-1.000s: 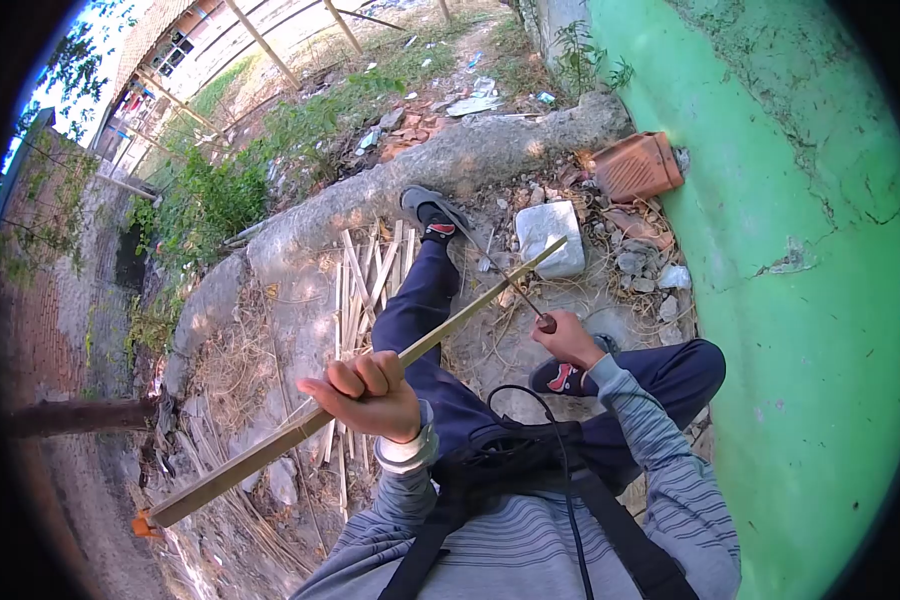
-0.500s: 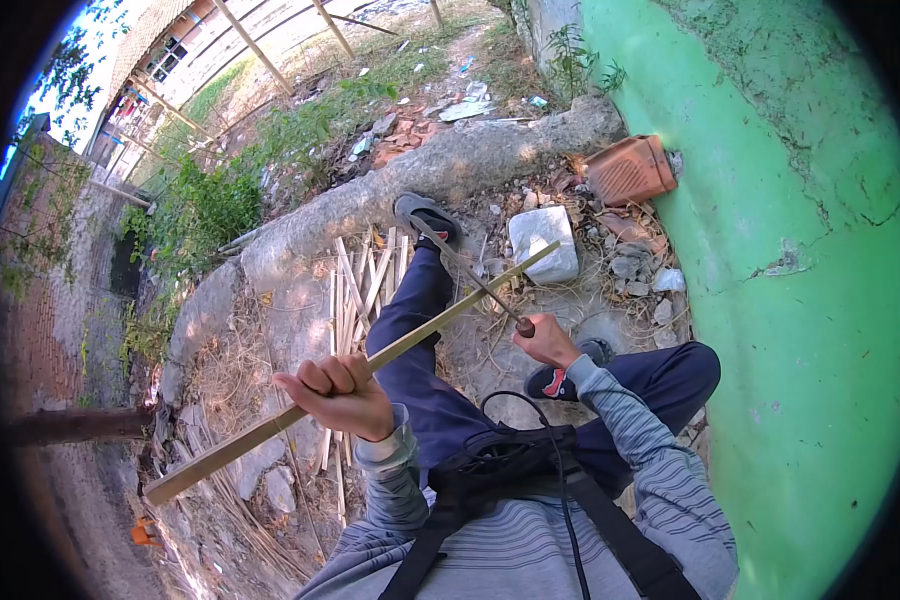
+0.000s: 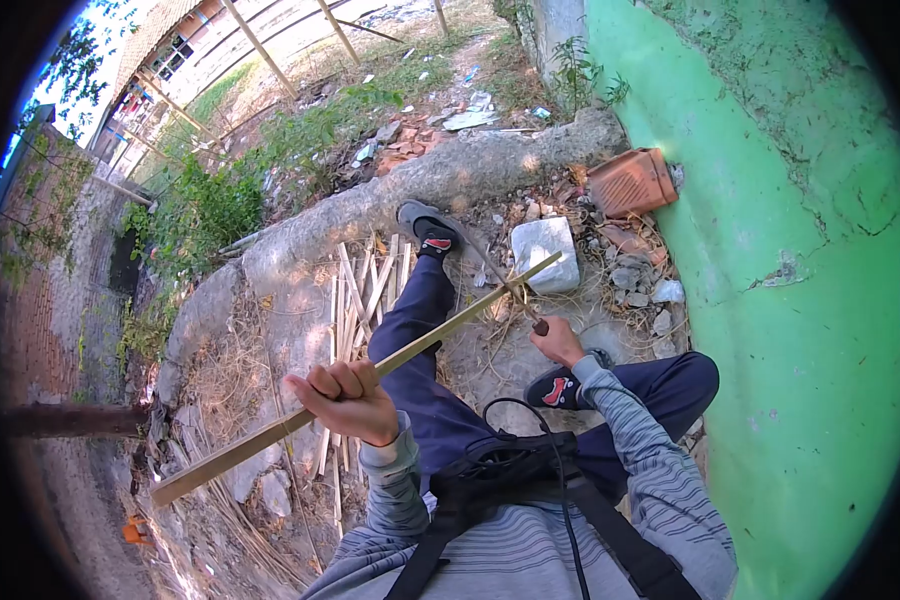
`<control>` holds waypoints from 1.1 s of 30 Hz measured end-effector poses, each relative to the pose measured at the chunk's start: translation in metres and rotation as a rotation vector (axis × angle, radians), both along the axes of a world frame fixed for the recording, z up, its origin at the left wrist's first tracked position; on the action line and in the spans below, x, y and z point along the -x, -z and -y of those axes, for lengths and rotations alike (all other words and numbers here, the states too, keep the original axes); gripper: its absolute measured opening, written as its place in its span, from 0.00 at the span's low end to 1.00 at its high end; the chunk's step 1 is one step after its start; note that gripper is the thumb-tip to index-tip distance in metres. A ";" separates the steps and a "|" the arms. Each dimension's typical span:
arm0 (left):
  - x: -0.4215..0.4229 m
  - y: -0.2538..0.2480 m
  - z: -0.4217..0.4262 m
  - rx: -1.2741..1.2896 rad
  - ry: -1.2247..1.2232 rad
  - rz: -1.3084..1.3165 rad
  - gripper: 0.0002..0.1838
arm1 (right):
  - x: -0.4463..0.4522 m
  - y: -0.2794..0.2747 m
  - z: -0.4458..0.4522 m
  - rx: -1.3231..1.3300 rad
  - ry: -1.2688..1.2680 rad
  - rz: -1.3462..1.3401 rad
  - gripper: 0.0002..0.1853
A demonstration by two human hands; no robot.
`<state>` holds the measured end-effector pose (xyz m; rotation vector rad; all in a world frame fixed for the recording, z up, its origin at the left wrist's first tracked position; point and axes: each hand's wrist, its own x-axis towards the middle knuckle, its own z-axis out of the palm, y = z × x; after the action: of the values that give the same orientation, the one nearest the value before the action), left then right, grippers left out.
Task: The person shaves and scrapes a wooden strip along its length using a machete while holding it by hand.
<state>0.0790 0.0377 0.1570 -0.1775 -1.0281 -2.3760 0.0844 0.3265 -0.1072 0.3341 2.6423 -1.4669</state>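
My left hand (image 3: 346,402) is closed around a long, pale bamboo strip (image 3: 445,328). The strip slants across my left leg, its near end at lower left and its far end over a white block (image 3: 547,250). In my right hand (image 3: 560,342) is the dark handle of a long, narrow-bladed knife (image 3: 540,326). Its blade points up and left toward my left shoe (image 3: 428,222) and crosses the strip near the far end. Whether the edge touches the strip, I cannot tell. Several thin bamboo strips (image 3: 372,285) lie on the ground beside my left leg.
A green wall (image 3: 770,350) rises close on my right. An orange hollow brick (image 3: 630,184) leans near its base among rubble. A low concrete ridge (image 3: 400,195) runs ahead of my feet, with plants (image 3: 205,215) to the left. Shavings litter the ground.
My right hand has shifted slightly right and outward with the knife, whose blade now crosses the strip nearer its far end. The left hand keeps hold of the strip, almost still.
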 end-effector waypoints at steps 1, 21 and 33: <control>0.001 0.000 0.002 -0.001 -0.001 0.003 0.31 | -0.003 -0.004 0.005 0.024 0.011 -0.035 0.15; 0.005 -0.002 0.000 0.018 0.059 -0.037 0.30 | -0.021 0.004 0.002 0.000 -0.020 -0.082 0.15; -0.008 -0.005 -0.014 0.028 0.099 -0.063 0.31 | -0.026 0.126 -0.064 0.284 0.469 0.342 0.12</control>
<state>0.0866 0.0518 0.1621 -0.3181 -1.0458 -2.4282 0.1107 0.3905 -0.2333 1.1183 2.1370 -1.6909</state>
